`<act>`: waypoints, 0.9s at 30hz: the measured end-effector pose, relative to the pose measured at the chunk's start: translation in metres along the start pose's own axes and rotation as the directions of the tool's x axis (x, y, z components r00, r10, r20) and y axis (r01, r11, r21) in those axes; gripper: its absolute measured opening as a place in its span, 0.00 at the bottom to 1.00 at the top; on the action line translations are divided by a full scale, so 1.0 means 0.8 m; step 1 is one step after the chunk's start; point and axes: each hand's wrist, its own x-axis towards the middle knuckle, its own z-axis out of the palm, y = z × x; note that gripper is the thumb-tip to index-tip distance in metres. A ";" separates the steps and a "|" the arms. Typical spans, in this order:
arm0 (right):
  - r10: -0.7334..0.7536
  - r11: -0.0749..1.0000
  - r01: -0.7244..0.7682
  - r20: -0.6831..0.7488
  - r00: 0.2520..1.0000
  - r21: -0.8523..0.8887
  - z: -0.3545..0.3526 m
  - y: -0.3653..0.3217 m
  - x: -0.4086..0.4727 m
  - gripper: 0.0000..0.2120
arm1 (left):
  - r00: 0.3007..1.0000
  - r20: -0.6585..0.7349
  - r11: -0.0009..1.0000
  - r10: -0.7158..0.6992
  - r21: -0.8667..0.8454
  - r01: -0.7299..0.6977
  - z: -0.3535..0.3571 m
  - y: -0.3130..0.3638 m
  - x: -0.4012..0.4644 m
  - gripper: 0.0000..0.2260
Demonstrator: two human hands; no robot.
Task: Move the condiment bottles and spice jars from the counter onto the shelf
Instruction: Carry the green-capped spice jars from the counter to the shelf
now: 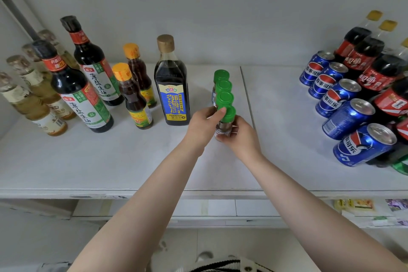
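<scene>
On the white shelf (88, 161) stands a row of several green-capped spice jars (223, 86), running front to back. Both hands hold the nearest jar (225, 126). My left hand (203, 127) curls round its left side with the thumb on the green cap. My right hand (240, 137) wraps the glass body from the right and below. Left of the jars stand a dark blue-labelled sauce bottle (173, 86), two small orange-capped bottles (132, 97), two tall soy sauce bottles (84, 86) and several pale vinegar bottles (33, 95).
Blue cola cans (344, 104) and dark soda bottles with red labels (373, 66) crowd the right side of the shelf. A seam (247, 99) divides the shelf boards just right of the jars. Packets (364, 207) lie on a lower shelf at right.
</scene>
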 end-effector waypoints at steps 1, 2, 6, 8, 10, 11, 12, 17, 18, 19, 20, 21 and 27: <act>0.000 1.000 0.000 0.002 1.000 0.002 0.000 0.000 0.001 0.26 | 1.000 0.003 1.000 -0.010 -0.009 0.010 0.000 0.001 0.001 0.04; -0.001 1.000 0.001 0.003 1.000 0.006 0.000 0.000 0.002 0.26 | 1.000 0.006 1.000 -0.018 -0.016 0.018 0.000 0.002 0.000 0.04; -0.008 1.000 0.008 0.005 1.000 0.019 0.000 0.001 0.003 0.26 | 1.000 0.007 0.999 -0.030 -0.009 0.030 0.000 0.005 0.001 0.05; -0.010 1.000 0.010 0.006 1.000 0.019 0.001 0.002 0.004 0.27 | 1.000 0.006 0.999 -0.031 -0.008 0.031 -0.001 0.003 0.002 0.05; -0.011 1.000 0.011 0.006 1.000 0.014 0.001 0.004 0.004 0.27 | 1.000 0.004 0.999 -0.030 -0.009 0.030 -0.002 0.002 0.003 0.04; -0.009 1.000 0.009 0.006 1.000 0.012 0.001 0.004 0.004 0.27 | 0.999 0.002 0.999 -0.032 -0.006 0.032 -0.002 0.001 0.003 0.04; -0.007 1.000 0.007 0.006 1.000 0.012 0.001 0.005 0.005 0.27 | 1.000 -0.002 1.000 -0.031 -0.005 0.031 -0.001 0.002 0.002 0.04; 0.003 1.000 -0.003 0.009 1.000 0.009 0.002 0.005 0.006 0.28 | 1.000 -0.014 1.000 -0.022 0.013 0.022 0.000 0.004 0.000 0.05; 0.004 1.000 -0.004 0.012 1.000 0.001 0.002 0.005 0.005 0.29 | 1.000 -0.016 1.000 -0.013 0.015 0.014 0.001 0.004 -0.001 0.04; 0.008 1.000 -0.007 0.014 1.000 -0.002 0.001 0.005 0.004 0.30 | 1.000 -0.023 1.000 -0.008 0.019 0.009 0.001 0.004 -0.001 0.04; 0.012 1.000 -0.012 0.014 1.000 -0.003 0.001 0.006 0.003 0.32 | 0.999 -0.035 1.000 -0.005 0.021 0.006 0.001 0.004 -0.002 0.04; 0.019 1.000 -0.019 0.014 1.000 -0.007 0.000 0.006 0.001 0.33 | 0.999 -0.049 0.999 -0.005 0.033 0.007 0.000 0.003 -0.003 0.04; 0.060 0.998 -0.059 0.022 0.998 -0.036 -0.019 0.003 -0.029 0.37 | 0.990 -0.142 0.996 -0.002 0.087 0.014 -0.010 -0.007 -0.032 0.16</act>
